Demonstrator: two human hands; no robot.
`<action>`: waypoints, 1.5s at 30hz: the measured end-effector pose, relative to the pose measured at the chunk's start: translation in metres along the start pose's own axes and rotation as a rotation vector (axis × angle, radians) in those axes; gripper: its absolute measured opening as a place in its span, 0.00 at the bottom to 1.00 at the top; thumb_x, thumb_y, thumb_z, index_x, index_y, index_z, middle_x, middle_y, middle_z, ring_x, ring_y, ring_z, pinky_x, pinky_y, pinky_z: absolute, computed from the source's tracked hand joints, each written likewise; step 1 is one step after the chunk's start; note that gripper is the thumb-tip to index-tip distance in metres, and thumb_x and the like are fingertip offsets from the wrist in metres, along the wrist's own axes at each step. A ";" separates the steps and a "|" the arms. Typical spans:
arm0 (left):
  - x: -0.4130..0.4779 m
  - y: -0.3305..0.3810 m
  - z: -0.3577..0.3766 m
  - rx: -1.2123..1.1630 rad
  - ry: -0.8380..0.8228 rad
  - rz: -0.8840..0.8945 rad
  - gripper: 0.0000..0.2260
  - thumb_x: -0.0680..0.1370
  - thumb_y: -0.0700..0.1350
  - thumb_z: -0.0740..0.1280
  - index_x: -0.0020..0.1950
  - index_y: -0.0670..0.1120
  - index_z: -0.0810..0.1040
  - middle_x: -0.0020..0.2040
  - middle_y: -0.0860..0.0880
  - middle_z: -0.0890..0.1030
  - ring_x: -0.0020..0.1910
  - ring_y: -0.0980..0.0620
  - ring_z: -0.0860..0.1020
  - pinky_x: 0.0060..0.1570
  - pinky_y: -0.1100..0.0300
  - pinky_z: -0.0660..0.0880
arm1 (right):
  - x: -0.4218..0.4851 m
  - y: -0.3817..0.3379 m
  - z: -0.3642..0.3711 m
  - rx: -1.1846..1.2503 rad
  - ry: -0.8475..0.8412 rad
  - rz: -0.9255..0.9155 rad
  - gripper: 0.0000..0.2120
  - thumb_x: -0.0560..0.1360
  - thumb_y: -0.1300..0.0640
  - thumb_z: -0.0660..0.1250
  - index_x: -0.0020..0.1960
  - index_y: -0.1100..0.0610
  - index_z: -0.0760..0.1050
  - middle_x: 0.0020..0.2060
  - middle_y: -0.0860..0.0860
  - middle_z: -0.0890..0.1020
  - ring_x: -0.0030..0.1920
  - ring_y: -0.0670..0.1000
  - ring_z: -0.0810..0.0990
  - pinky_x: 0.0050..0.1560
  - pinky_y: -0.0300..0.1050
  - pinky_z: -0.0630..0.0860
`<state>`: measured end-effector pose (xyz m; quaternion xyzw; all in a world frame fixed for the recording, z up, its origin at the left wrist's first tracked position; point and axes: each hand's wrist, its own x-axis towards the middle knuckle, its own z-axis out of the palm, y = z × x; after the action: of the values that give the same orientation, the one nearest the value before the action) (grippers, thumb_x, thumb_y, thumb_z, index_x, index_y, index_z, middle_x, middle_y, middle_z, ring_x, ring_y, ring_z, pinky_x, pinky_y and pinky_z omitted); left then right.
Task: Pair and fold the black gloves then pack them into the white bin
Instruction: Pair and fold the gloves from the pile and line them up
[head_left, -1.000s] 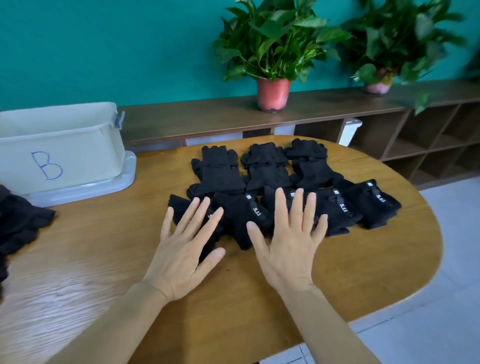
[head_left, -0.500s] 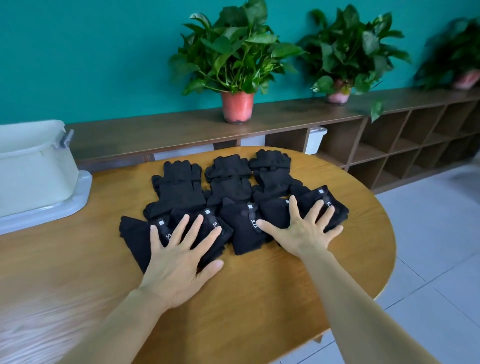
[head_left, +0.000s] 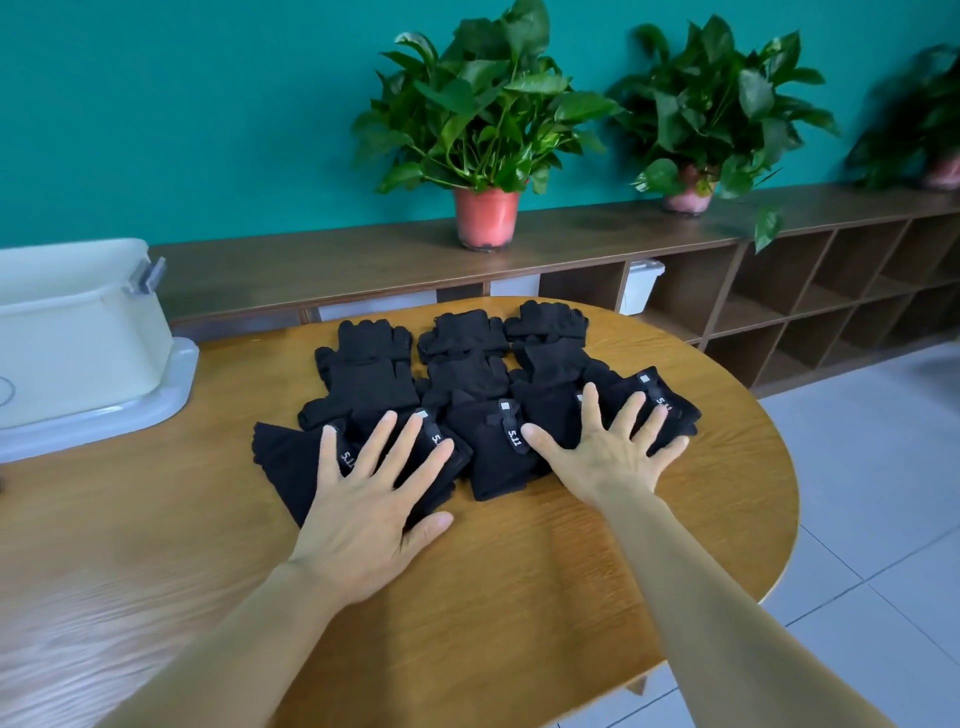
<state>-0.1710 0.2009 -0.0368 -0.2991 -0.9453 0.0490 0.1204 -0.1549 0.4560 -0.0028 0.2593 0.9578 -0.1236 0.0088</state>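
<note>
The person stands at a wooden table (head_left: 519, 582) with both bare arms stretched forward. The left hand (head_left: 363, 499) lies flat, palm down, with the fingers straight and spread. Its fingers rest on the near row of the black gloves (head_left: 467, 379), while the thumb and the heel of the palm touch the bare wood. The right hand (head_left: 608, 457) is at about three o'clock from the left one and apart from it. It is also flat, with the fingers fanned wide over the gloves at the right end of the row. Neither hand grips anything.

The gloves make one dark group in the middle of the table, in two overlapping rows. In the far row the knitted fingers point to twelve o'clock. In the near row some pieces carry small white tags. Between the two hands one tagged glove (head_left: 498, 457) lies uncovered, and its label reads 5.11.

The white bin (head_left: 78, 332) stands at ten o'clock from the gloves, well apart from them, at the left side of the table, on a pale flat base (head_left: 161, 410). Its inside is not visible from here.

Behind the table, at twelve o'clock, a long brown shelf unit (head_left: 363, 265) runs along the teal wall. On it stands a leafy plant in a red pot (head_left: 487, 218), and a second plant (head_left: 717, 104) is at one o'clock.
</note>
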 end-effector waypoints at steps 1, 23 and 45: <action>-0.002 0.001 -0.004 0.013 0.019 0.006 0.29 0.82 0.67 0.45 0.79 0.55 0.57 0.78 0.45 0.61 0.78 0.43 0.58 0.68 0.28 0.56 | -0.005 -0.003 -0.003 -0.010 0.018 -0.019 0.46 0.69 0.21 0.40 0.79 0.44 0.34 0.78 0.61 0.37 0.76 0.65 0.32 0.70 0.71 0.34; -0.237 -0.096 -0.074 -0.052 0.043 -0.494 0.30 0.78 0.66 0.30 0.78 0.58 0.36 0.81 0.52 0.44 0.78 0.55 0.36 0.74 0.47 0.30 | -0.235 -0.225 0.033 -0.069 -0.132 -0.671 0.34 0.82 0.37 0.44 0.79 0.50 0.35 0.79 0.58 0.41 0.79 0.56 0.43 0.75 0.64 0.40; -0.310 -0.293 -0.052 -0.022 0.280 -0.810 0.20 0.85 0.46 0.53 0.77 0.48 0.66 0.76 0.50 0.67 0.77 0.53 0.60 0.76 0.57 0.42 | -0.262 -0.401 0.101 -0.027 0.074 -1.231 0.27 0.80 0.43 0.48 0.77 0.51 0.62 0.74 0.56 0.67 0.76 0.54 0.62 0.73 0.58 0.52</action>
<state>-0.0747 -0.2166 -0.0001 0.0914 -0.9615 -0.0532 0.2538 -0.1332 -0.0329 0.0131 -0.3373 0.9329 -0.0848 -0.0940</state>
